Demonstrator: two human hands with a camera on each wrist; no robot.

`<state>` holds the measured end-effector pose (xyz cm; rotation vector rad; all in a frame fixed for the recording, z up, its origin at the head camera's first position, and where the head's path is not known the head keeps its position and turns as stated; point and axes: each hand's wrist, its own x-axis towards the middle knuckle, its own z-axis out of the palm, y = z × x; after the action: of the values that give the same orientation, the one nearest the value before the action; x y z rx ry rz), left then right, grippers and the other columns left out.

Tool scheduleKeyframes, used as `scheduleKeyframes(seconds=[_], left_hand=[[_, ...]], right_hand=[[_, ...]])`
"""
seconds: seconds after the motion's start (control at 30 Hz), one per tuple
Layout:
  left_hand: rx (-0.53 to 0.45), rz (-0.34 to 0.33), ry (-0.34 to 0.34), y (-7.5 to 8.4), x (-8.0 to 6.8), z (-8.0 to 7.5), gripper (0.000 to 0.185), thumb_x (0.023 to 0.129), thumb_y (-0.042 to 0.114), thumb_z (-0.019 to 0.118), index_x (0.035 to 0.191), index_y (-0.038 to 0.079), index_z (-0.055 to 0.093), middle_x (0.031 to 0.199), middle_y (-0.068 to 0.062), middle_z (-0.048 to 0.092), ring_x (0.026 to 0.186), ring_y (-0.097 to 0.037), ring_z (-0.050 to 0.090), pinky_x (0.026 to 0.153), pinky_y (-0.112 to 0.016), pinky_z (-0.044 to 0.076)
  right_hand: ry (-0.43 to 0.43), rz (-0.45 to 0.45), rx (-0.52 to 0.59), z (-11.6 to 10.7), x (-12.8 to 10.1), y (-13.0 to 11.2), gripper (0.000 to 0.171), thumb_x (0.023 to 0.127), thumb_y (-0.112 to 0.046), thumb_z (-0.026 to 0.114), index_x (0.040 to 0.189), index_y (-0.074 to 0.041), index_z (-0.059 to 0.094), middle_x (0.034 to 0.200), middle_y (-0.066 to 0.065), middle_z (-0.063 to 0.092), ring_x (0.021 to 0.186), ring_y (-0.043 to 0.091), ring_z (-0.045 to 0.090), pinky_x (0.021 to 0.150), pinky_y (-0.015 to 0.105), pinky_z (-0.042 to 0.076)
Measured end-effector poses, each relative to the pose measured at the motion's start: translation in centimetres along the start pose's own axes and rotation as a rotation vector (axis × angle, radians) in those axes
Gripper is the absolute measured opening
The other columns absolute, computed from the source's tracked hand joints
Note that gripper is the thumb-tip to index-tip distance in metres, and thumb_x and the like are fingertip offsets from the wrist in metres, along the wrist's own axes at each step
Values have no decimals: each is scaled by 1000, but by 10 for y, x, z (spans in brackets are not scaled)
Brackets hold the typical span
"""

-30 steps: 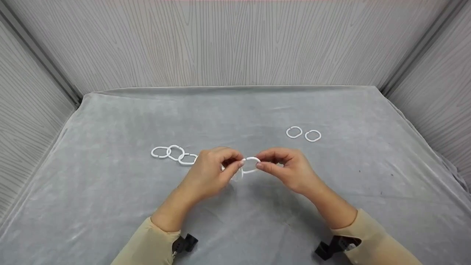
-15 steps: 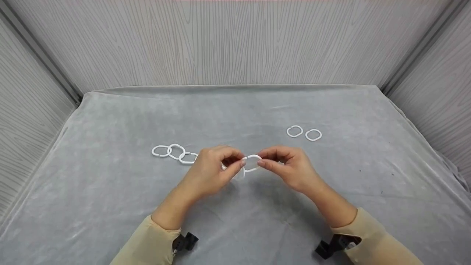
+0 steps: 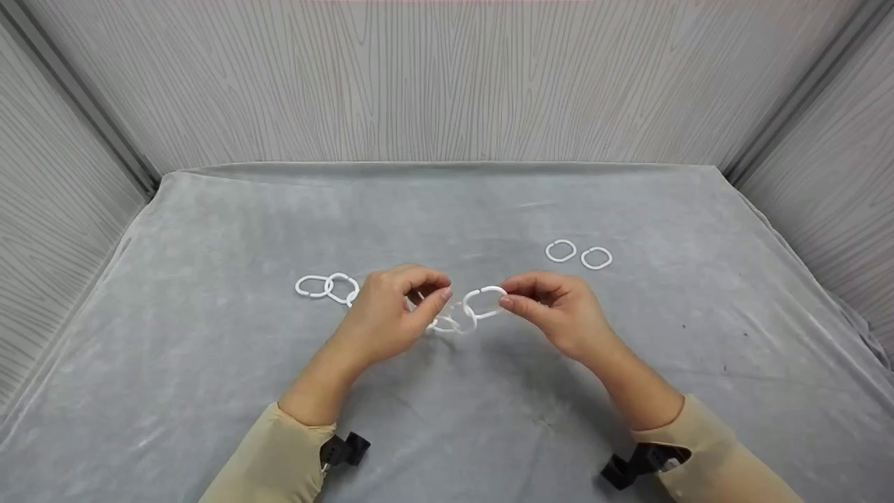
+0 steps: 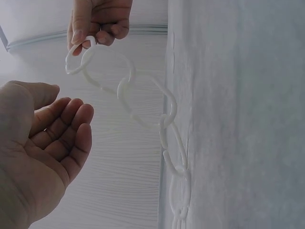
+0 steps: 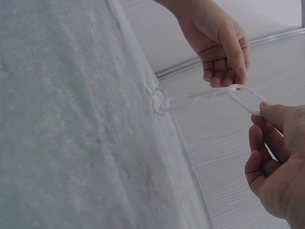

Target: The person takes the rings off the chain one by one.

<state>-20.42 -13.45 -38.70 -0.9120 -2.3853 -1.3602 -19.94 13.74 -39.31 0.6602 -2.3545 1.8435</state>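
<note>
- A chain of white plastic rings (image 3: 447, 318) was seen stretched over the grey cloth (image 3: 447, 412), its far end lying on the cloth to the left of the hands and its near end lifted off it.
- The end ring (image 3: 485, 302) was pinched between the thumb and forefinger of the right hand (image 3: 559, 318), the remaining fingers curled loosely beneath.
- From the left wrist view, the left hand (image 4: 45, 143) was shown relaxed, with its fingers gently bent and nothing held in its palm; in the head view it was held just left of the end ring, close to the lifted links.
- Two loose rings (image 3: 577, 254) were left lying on the cloth, up and to the right of the end ring and well apart from it.
- The chain was judged light; each ring looked thin and stiff, while the linked run hung slack and would swing freely.
- The smooth plastic was judged somewhat slippery, so a fingertip pinch across the rim of a single ring was thought the surest hold.
- The thin rims were judged liable to bend or snap if forced hard.
</note>
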Motion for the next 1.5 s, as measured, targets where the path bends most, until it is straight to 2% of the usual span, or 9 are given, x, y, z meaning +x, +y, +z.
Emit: scheduleKeyframes(seconds=[0.3,0.53,0.83,1.0,1.3,1.5], left_hand=[[-40,-28,-97,-11,0,0,13,99,9,75,109,3,79,103,-4,77,91,-16,72,78,-40,61],[-59,-77,-148,-16,-1,1,15,98,11,77,111,6,80,108,-6,78,100,-18,72,82,-39,59],[-42,-135,-184,-20,-3,5,16,96,14,79,111,8,81,109,-3,78,103,-19,72,84,-43,57],[-28,-142,-195,-20,-2,7,15,97,14,78,110,7,81,109,-4,79,102,-20,72,84,-43,57],[-15,-163,-208,-19,-2,8,15,97,14,76,109,7,82,107,1,78,98,-16,70,82,-41,57],[-9,-158,-209,-20,-3,8,14,97,14,76,107,7,82,104,1,78,91,-15,69,77,-35,55]], right_hand=[[13,16,13,-1,0,1,18,90,6,81,107,7,78,96,10,78,82,11,71,75,24,59],[2,0,23,1,1,-1,17,91,4,81,107,6,79,96,16,77,81,12,71,75,24,59],[2,-4,32,2,1,0,16,91,5,80,107,8,78,96,17,77,81,12,71,75,24,60],[13,1,50,2,0,-1,18,90,7,80,107,9,77,96,15,78,81,12,71,76,25,60],[9,4,47,2,0,-2,19,90,7,80,108,9,77,96,8,79,82,13,72,77,26,61],[11,4,45,3,1,-2,19,90,7,80,108,8,78,97,7,79,82,14,73,77,26,61]])
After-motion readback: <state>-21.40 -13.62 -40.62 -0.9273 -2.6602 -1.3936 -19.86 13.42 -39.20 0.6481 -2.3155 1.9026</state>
